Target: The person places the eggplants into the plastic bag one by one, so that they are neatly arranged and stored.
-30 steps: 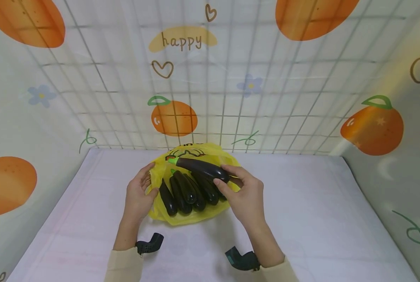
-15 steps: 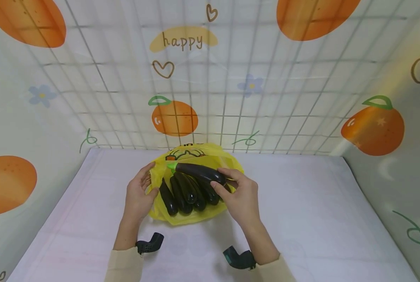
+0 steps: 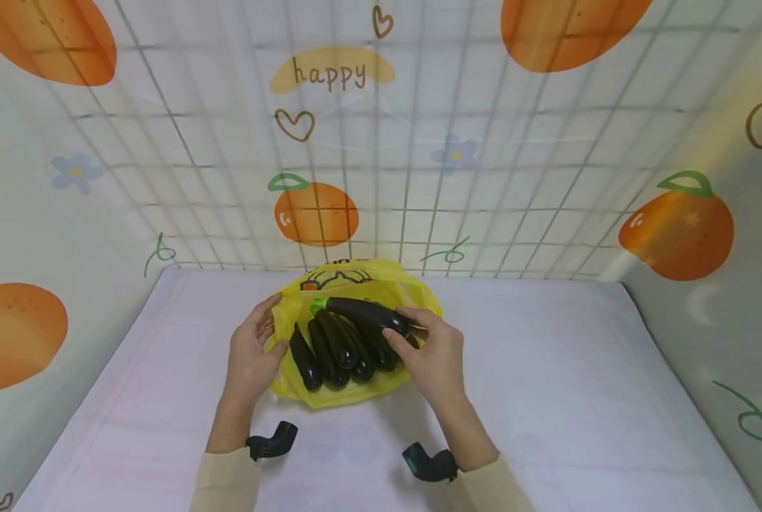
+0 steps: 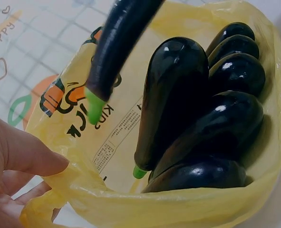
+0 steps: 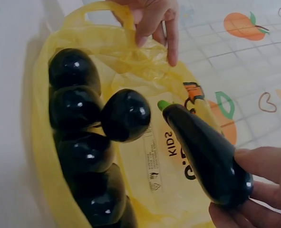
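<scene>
A yellow plastic bag (image 3: 355,395) lies with its mouth spread, several dark purple eggplants (image 3: 339,341) side by side inside. My left hand (image 3: 253,348) pinches the bag's left edge between thumb and fingers; in the left wrist view the thumb (image 4: 35,159) presses on the film. With thumb and fingertips, my right hand (image 3: 435,359) holds one eggplant (image 3: 365,311) by its thick rounded end. Its green stem tip (image 5: 163,104) points left, over the bag's opening. In the right wrist view this eggplant (image 5: 207,154) is apart from the others.
A white cloth covers the table (image 3: 566,398). Behind it rises a wire grid (image 3: 413,213) under a sheet printed with oranges, and similar printed sheets (image 3: 733,334) stand at both sides. A black camera mount (image 3: 428,462) sits on each wrist.
My right hand has lowered and shifted a little left, bringing the eggplant down closer to those in the bag. The left hand and the bag have stayed nearly still.
</scene>
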The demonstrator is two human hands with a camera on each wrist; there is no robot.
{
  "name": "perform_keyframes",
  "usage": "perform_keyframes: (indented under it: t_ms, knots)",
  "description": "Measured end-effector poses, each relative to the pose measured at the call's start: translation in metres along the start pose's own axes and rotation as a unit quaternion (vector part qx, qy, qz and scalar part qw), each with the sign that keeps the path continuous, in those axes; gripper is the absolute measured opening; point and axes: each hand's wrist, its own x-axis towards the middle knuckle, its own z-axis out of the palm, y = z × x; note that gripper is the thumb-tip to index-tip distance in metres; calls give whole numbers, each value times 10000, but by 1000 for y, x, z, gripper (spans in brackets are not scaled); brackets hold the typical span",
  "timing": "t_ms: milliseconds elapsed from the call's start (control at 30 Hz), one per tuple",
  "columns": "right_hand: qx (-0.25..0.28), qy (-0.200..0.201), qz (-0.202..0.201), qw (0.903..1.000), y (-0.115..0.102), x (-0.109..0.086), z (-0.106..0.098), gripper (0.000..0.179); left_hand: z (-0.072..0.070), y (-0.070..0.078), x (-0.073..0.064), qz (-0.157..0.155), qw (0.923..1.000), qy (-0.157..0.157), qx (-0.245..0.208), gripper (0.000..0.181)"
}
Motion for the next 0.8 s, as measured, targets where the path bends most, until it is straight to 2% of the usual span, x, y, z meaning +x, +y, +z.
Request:
perform_keyframes:
  t_ms: [400, 667, 800]
  knots:
    - [-330, 144, 184, 9992, 17, 2, 9, 43, 1, -1, 2, 70, 10000, -31, -64, 76]
    - [-489, 90, 369, 9981, 22, 1, 17, 43, 0, 2, 0, 29, 10000, -20, 54, 76]
    - [-537, 122, 327, 9979, 24, -1, 22, 42, 0, 2, 0, -17, 10000, -14, 17, 77]
